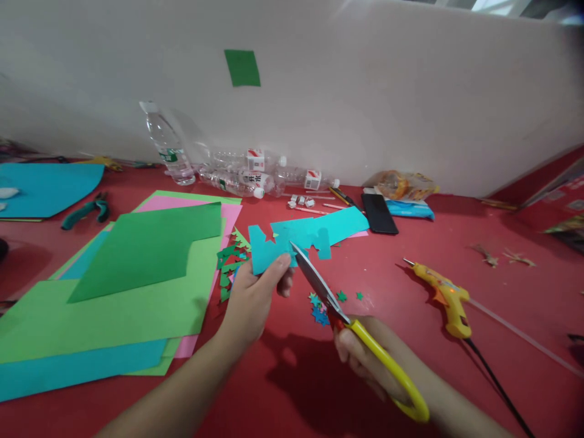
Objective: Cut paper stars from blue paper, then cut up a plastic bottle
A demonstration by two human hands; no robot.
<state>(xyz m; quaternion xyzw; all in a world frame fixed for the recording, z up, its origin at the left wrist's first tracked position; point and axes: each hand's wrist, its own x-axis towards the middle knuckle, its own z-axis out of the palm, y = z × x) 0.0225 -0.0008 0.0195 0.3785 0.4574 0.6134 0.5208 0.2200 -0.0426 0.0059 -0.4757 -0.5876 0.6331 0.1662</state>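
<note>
Pinched between the thumb and fingers of my left hand (pixel 255 292) is a blue sheet of craft paper (pixel 262 255) with star-shaped notches cut into it. My right hand (pixel 369 353) grips scissors (pixel 319 286) with yellow and red handles. Their blade tips touch the paper just beyond my left thumb. Below the blades, small cut-out paper stars (pixel 319 310) in blue, green and pink lie on the red table. Green paper scraps (pixel 228 267) with star cut-outs sit left of the held sheet. Another blue strip (pixel 351 220) lies behind it.
Large coloured sheets (pixel 150 255) are stacked at left, with pliers (pixel 86 210) behind them. An upright bottle (pixel 168 146) and several lying bottles (pixel 241 179) line the wall. A black phone (pixel 379 213) rests at back. The yellow glue gun (pixel 444 298) trails its cord at right.
</note>
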